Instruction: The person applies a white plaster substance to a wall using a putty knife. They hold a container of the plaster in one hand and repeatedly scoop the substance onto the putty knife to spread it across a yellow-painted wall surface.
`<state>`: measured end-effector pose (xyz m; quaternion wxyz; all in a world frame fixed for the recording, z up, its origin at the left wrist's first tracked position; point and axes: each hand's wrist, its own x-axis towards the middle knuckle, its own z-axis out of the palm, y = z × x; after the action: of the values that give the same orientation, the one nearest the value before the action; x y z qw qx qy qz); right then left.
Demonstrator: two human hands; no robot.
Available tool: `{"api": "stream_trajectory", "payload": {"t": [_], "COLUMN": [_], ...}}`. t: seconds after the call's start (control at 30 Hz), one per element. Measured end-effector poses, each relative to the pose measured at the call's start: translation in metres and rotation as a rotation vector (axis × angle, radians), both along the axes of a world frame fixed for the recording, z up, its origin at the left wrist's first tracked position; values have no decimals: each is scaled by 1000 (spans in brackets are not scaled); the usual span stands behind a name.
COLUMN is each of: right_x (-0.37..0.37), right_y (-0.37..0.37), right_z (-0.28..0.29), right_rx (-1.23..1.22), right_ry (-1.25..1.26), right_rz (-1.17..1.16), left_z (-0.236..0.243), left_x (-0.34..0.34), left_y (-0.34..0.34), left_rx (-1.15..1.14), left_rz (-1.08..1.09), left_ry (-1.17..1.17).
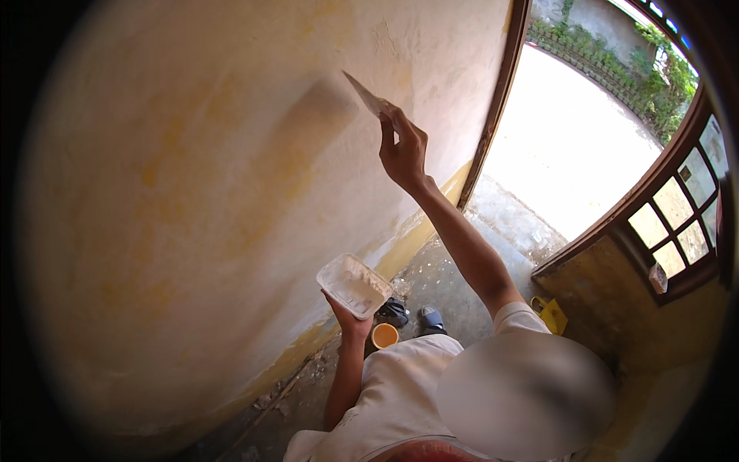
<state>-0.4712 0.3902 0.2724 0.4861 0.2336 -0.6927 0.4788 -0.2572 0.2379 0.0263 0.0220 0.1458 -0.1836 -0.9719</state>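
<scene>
Right hand (404, 154) is raised and clamped on a putty knife (363, 95), blade tip pressed to the yellowish wall (192, 177). Left hand (348, 319), lower and well apart, grips a white plaster tray (354, 286) from underneath. Orange cup (385, 336) and sandals (412, 316) sit on the floor below.

Pale, yellow-stained wall (192, 192) at left. Brown door frame (500, 92) beside it, sunlit yard (570, 146) beyond. Wooden door with glass panes (677, 208) swung open at right. On the concrete floor (454, 285): small orange cup (385, 336), dark sandals (412, 314), yellow object (550, 314) near the door.
</scene>
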Motion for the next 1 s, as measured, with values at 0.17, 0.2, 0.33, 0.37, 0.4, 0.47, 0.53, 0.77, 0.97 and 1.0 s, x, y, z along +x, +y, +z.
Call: {"api": "stream_trajectory", "payload": {"t": [0.17,0.2,0.33,0.37,0.4,0.47,0.53,0.77,0.97,1.0], "right_x": [-63,-78,-61,-56,-48,-34,-14,-14,-81,-84], "right_y": [64,68,18,9,-3,-17,-30,7,36,23], "right_z": [60,63,67,63,61,48,32,-5,72,65], "right_rx": [-323,-308,-263,-288,-290,-224,-142,4,-40,20], "right_ry": [-298,-243,-217,-154,-132,4,60,79,-194,-97], "right_rz": [-223,-247,-286,-271,-242,-227,-144,-62,-225,-271], "left_z": [0,2,6,0,-9,-14,-12,-9,-19,-18], "left_x": [5,5,14,13,13,11,10,13,14,12], "left_y": [0,6,-4,-7,-11,-10,-8,-2,2,4], "left_rx": [80,77,31,26,4,-5,31,51,63,64], "left_rz": [-16,-25,27,24,29,14,-56,-64,-37,-34], "left_ry": [7,8,-5,-4,17,35,13,-7,43,42]}}
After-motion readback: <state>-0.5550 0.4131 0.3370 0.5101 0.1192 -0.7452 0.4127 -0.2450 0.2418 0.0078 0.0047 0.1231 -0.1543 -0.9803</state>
